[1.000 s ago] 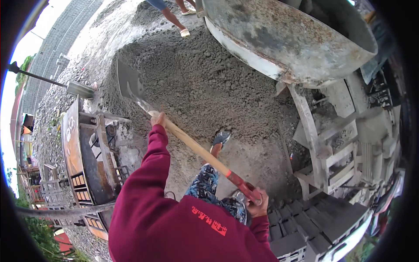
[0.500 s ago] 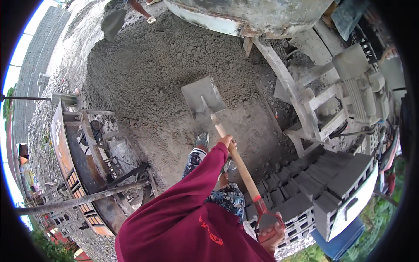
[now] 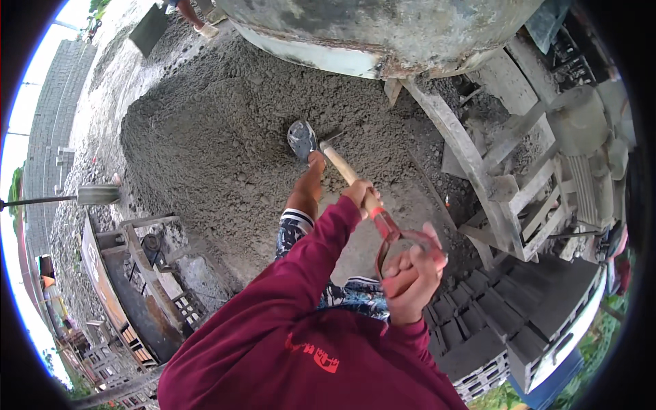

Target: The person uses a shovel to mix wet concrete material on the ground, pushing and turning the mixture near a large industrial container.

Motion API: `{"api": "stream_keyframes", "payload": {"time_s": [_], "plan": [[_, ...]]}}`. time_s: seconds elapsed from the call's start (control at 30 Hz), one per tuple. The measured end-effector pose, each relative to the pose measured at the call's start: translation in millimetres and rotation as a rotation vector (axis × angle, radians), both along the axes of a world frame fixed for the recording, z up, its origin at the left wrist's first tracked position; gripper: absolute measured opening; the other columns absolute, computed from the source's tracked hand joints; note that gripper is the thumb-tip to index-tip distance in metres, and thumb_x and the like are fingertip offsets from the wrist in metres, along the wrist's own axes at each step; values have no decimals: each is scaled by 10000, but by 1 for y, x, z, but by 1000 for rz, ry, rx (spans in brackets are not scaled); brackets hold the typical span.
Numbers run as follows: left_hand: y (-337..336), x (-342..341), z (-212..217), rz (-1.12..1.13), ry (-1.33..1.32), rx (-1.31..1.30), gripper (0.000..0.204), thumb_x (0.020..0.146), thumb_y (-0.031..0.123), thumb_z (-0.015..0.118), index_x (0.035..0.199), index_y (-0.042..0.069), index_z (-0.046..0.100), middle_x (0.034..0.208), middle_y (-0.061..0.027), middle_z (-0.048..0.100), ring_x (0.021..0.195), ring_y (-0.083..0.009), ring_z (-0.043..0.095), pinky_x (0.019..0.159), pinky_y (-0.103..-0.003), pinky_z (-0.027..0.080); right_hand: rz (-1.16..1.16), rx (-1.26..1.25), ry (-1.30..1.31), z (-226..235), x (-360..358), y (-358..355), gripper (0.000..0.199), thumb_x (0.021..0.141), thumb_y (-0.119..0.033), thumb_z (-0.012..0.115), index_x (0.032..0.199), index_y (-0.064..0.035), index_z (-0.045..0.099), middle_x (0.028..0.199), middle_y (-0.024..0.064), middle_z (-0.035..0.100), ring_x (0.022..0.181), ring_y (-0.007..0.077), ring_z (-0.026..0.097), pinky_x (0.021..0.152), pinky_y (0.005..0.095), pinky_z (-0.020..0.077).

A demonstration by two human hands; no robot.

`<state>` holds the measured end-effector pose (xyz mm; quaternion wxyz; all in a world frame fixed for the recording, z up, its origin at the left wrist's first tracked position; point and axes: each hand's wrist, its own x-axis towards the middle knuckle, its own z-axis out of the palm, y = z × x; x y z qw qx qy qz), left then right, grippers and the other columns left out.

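I hold a shovel [image 3: 339, 164] with a pale wooden shaft and a red D-shaped handle. My left hand [image 3: 362, 195] wraps round the shaft just above the red socket. My right hand [image 3: 415, 273] is closed on the red grip at the top end, close to my body. The blade is mostly buried in a heap of damp grey mix [image 3: 232, 137]; only a thin edge shows. Beside it, my shoe [image 3: 301, 140] is planted on the heap, with that leg stretched forward.
A large, stained metal drum [image 3: 383, 34] stands at the far side, by a wooden frame [image 3: 471, 164]. Grey blocks [image 3: 506, 294] are stacked at the right. At the left is a rusty metal stand [image 3: 133, 287]. Another person's leg [image 3: 193, 15] shows at the far left near a flat grey blade [image 3: 148, 31].
The shovel has gone forward from the bare ground, and its blade has sunk into the heap. My right hand has moved up and forward. One foot has stepped onto the mix.
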<state>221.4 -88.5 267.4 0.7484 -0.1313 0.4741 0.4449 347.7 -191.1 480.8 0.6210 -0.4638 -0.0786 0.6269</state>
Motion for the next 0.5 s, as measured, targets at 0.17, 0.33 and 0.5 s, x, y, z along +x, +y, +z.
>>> {"api": "stream_keyframes", "payload": {"time_s": [0.17, 0.33, 0.5], "plan": [[-26, 34, -71, 129, 204, -46, 186, 885, 213, 518, 896, 31, 483, 724, -105, 525, 670, -261, 556, 584, -425, 483, 121, -239, -149, -58, 63, -15, 347, 758, -85, 547, 1094, -7, 508, 595, 37, 460, 431, 143, 446, 415, 286, 403], [-79, 10, -90, -249, 139, -87, 600, 829, 545, 548, 1051, -8, 483, 847, -163, 587, 736, -291, 600, 648, -468, 514, 15, -312, -340, -104, 87, -54, 331, 733, -108, 590, 1041, -4, 526, 637, 42, 497, 453, 143, 474, 422, 275, 409], [-83, -59, -184, -372, 283, -286, 878, 769, 672, 497, 1285, -26, 367, 1097, -232, 557, 892, -299, 602, 713, -449, 498, -55, -455, -531, -223, 132, -104, 274, 726, -70, 560, 994, -11, 550, 698, 23, 516, 513, 110, 482, 436, 243, 427]]}}
